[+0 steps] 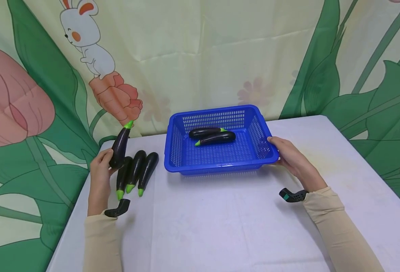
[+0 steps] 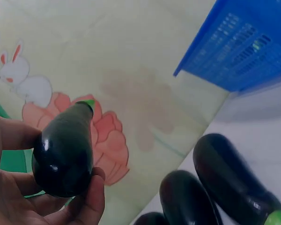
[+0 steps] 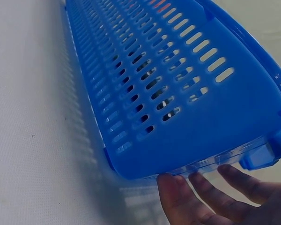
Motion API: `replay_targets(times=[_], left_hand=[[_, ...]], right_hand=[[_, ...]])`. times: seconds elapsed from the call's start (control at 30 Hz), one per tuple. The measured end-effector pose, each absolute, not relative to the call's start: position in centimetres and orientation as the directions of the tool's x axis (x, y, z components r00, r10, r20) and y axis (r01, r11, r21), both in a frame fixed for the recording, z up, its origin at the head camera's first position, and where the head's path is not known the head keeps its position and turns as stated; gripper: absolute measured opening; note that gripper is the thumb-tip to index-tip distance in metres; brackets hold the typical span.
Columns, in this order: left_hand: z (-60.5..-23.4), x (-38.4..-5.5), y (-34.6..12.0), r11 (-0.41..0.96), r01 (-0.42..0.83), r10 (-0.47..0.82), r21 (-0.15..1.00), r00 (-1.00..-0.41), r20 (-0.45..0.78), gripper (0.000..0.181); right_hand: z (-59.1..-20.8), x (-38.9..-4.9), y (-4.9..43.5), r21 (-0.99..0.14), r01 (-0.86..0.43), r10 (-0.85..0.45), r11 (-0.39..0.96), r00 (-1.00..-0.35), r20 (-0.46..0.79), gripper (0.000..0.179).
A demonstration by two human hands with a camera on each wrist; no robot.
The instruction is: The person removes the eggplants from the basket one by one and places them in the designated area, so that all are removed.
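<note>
Eggplant (image 1: 120,147) held in our left hand (image 1: 100,176), we grip the basket (image 1: 217,165) holding two eggplants (image 1: 217,138) with our right hand (image 1: 296,161); three eggplants (image 1: 136,170) lie on the worktop (image 1: 200,226).

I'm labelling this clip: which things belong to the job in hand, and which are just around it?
In the job:
eggplant held by the left hand
three eggplants on the table
blue plastic basket gripped by the right hand, two eggplants inside

Just around:
rabbit-print backdrop
black wrist-worn devices
</note>
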State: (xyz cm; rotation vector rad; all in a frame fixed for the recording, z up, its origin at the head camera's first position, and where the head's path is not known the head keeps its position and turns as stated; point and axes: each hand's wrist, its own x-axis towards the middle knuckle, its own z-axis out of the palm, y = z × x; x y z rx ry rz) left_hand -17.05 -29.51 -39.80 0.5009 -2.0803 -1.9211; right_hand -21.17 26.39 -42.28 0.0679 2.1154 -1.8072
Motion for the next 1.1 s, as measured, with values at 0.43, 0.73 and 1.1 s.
replay_targets(times=[0.43, 0.73, 1.1], left_hand=[[-41.5, -16.9, -32.6, -0.107, -0.181, -0.511, 0.978, -0.834, -0.21, 0.025], [-42.8, -16.1, -35.1, 0.002, -0.372, -0.514, 0.928, -0.797, -0.318, 0.027], [-43.5, -16.3, -35.7, 0.166, -0.473, -0.491, 0.865, -0.801, -0.344, 0.059]], right_hand=[[-42.4, -21.3, 26.5, -0.941, 0.28, -0.195, 0.191, -0.928, -0.316, 0.078], [-42.3, -21.4, 26.5, -0.943, 0.279, -0.198, 0.183, -0.929, -0.314, 0.077], [-42.4, -21.3, 26.4, -0.943, 0.277, -0.196, 0.184, -0.93, -0.311, 0.077]])
